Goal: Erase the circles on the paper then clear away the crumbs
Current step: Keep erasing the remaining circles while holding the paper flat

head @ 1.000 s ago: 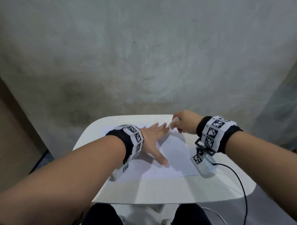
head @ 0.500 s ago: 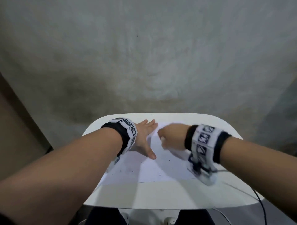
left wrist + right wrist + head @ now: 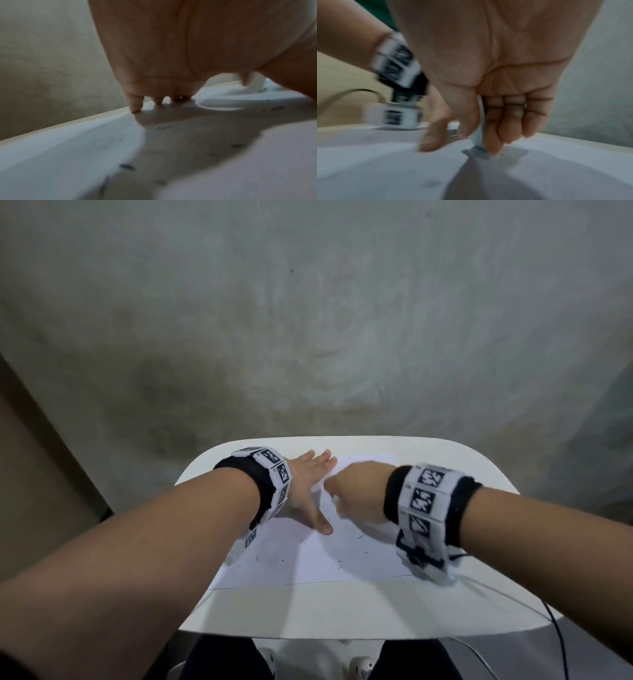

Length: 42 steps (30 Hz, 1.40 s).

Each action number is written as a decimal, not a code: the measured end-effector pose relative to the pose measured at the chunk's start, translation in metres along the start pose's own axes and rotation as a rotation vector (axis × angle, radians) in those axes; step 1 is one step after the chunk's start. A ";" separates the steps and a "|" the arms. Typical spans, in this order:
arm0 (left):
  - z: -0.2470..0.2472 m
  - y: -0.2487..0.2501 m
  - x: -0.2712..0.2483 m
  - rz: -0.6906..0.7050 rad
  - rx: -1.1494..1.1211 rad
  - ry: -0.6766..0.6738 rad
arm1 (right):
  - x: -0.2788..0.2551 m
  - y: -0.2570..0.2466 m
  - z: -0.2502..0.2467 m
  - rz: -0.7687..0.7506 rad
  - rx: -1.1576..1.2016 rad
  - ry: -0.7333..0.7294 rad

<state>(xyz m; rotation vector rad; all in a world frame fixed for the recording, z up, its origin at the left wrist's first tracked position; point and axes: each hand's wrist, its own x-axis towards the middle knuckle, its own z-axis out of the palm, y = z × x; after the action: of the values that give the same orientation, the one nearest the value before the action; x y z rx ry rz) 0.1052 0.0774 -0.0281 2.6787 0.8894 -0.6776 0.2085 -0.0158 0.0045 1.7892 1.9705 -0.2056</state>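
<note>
White table (image 3: 342, 604), rounded corners, wall right behind its far edge. Paper (image 3: 342, 559) lies flat mid-table, near edge parallel to table's near edge, bare strip of table in front and to its right. Left hand (image 3: 308, 491) flat on paper's far-left part, fingers spread, tips at paper's far edge by the table rim. Right hand (image 3: 359, 494) just right of it, thumb and fingers pinching a white eraser (image 3: 479, 129) upright, its lower end pressed on paper. Dark crumbs (image 3: 352, 546) scattered over paper's near half, below both hands. Circles not discernible.
</note>
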 end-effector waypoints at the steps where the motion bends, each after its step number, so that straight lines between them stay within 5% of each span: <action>1: 0.001 0.001 0.000 -0.008 0.028 -0.003 | -0.013 -0.005 0.004 -0.069 0.035 0.010; 5: 0.003 0.004 -0.003 -0.005 0.032 0.034 | -0.020 0.008 -0.011 -0.087 0.152 -0.089; 10: 0.001 0.001 -0.009 0.049 -0.081 0.066 | 0.005 0.006 -0.025 -0.012 0.104 0.112; 15: 0.005 0.000 0.001 -0.020 0.058 0.013 | -0.042 -0.005 0.007 -0.169 0.193 -0.008; 20: 0.004 0.001 0.000 -0.021 0.063 0.022 | -0.042 -0.007 -0.009 -0.165 0.129 -0.089; 25: 0.005 -0.001 0.005 -0.019 0.060 0.012 | -0.033 -0.014 0.000 -0.127 0.180 0.100; 31: 0.002 0.001 0.005 -0.028 0.092 -0.005 | -0.054 -0.010 0.004 -0.242 0.123 -0.059; 37: 0.004 0.002 0.003 -0.030 0.086 0.017 | -0.046 -0.009 0.009 -0.201 0.216 0.059; 42: 0.002 0.001 0.000 -0.016 0.051 0.001 | -0.055 0.007 0.003 -0.164 0.197 -0.095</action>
<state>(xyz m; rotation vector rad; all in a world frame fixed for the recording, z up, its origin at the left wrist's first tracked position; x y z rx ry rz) 0.1053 0.0759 -0.0299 2.7195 0.9061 -0.7113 0.2189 -0.0658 0.0268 1.6992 2.0897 -0.5453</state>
